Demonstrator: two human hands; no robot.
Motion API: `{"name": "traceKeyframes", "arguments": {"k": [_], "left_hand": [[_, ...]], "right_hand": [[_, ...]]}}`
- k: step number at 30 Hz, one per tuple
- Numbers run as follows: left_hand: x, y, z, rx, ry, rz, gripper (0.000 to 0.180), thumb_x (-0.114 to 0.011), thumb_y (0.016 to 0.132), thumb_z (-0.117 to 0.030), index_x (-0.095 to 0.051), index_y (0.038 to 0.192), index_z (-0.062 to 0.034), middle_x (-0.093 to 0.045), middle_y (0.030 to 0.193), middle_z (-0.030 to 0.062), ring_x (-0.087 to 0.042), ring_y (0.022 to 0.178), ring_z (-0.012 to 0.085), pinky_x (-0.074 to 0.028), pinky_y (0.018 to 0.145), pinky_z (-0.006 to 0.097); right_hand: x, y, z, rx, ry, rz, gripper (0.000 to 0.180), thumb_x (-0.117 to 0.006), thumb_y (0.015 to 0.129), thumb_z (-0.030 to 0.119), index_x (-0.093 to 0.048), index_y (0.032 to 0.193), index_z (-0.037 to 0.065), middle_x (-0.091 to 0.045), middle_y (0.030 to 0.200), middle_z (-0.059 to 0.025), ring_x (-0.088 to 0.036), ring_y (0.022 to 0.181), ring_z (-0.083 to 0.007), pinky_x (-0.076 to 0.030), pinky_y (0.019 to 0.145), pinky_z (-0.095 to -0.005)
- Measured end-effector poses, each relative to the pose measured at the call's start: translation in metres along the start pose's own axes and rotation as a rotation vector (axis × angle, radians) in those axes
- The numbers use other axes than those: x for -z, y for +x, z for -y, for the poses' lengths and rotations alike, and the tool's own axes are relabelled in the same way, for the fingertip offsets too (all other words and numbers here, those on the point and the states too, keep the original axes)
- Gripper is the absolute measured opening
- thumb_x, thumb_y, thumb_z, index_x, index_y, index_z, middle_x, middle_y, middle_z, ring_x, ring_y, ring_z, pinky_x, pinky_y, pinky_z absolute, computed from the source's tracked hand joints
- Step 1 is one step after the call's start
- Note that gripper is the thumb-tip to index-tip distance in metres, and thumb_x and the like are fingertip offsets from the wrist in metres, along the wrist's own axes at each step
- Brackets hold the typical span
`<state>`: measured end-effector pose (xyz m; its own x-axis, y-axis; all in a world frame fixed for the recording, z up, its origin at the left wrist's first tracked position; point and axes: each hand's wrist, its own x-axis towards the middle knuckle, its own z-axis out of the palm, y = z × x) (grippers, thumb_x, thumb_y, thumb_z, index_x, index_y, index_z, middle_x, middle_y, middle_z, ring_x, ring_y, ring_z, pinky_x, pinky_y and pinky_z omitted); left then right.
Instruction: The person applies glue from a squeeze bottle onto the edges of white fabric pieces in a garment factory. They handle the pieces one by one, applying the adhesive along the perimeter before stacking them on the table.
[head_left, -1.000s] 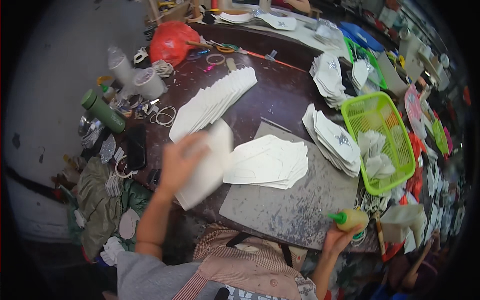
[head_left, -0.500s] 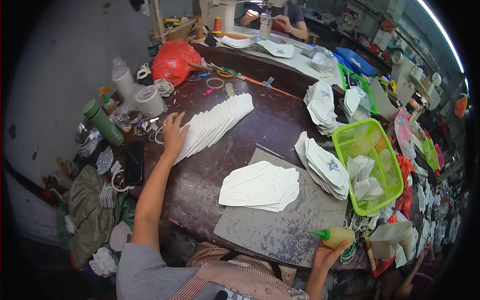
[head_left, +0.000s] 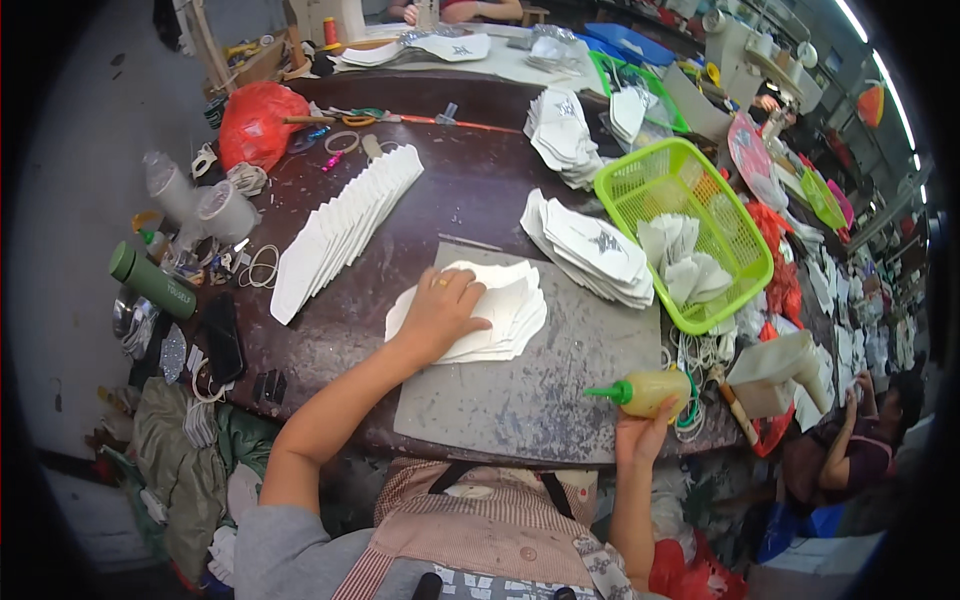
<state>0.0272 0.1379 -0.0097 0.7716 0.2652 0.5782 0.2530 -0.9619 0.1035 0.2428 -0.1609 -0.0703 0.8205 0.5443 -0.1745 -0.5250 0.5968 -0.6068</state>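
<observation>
Matt white fabric pieces (head_left: 490, 315), scuffed grey board (head_left: 520, 395)

Dark brown counter (head_left: 470, 190) cluttered throughout; grey floor (head_left: 70, 180) at left; second pale counter (head_left: 500, 68) behind; ceiling strip light (head_left: 885, 75) at upper right.

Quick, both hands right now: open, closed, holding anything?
Left hand: open, palm down on the white stack, gripping nothing.
Right hand: closed around the yellow glue bottle, green nozzle pointing left.
</observation>
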Motion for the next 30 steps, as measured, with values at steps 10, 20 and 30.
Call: {"name": "traceKeyframes", "arguments": {"k": [10, 20, 30], "left_hand": [[0.058, -0.051, -0.073, 0.162, -0.652, 0.484, 0.031, -0.065, 0.09, -0.018, -0.066, 0.121, -0.0151, -0.065, 0.104, 0.0124, -0.064, 0.088, 0.03, -0.05, 0.075, 0.039], [0.032, -0.07, -0.065, 0.045, -0.435, 0.493, 0.037, -0.07, 0.084, -0.034, -0.068, 0.119, -0.0219, -0.058, 0.111, 0.0119, -0.062, 0.092, 0.03, -0.051, 0.078, 0.039], [0.031, -0.073, -0.064, 0.037, -0.439, 0.449, 0.037, -0.072, 0.083, -0.032, -0.068, 0.118, -0.0215, -0.057, 0.11, 0.0107, -0.062, 0.089, 0.0292, -0.052, 0.076, 0.039]], "right_hand": [[-0.024, -0.022, 0.014, 0.02, -0.298, 0.077, 0.05, -0.061, 0.097, 0.034, -0.045, 0.137, 0.007, -0.057, 0.128, -0.0095, -0.059, 0.116, -0.0253, -0.052, 0.096, -0.043], [-0.057, 0.004, -0.027, 0.057, -0.646, 0.078, 0.045, -0.075, 0.089, 0.029, -0.057, 0.117, -0.001, -0.063, 0.103, -0.006, -0.062, 0.089, -0.014, -0.053, 0.075, -0.0278], [-0.061, 0.003, -0.029, 0.044, -0.655, 0.104, 0.045, -0.073, 0.09, 0.029, -0.056, 0.117, -0.003, -0.063, 0.104, -0.0083, -0.064, 0.091, -0.0171, -0.056, 0.077, -0.0316]]}}
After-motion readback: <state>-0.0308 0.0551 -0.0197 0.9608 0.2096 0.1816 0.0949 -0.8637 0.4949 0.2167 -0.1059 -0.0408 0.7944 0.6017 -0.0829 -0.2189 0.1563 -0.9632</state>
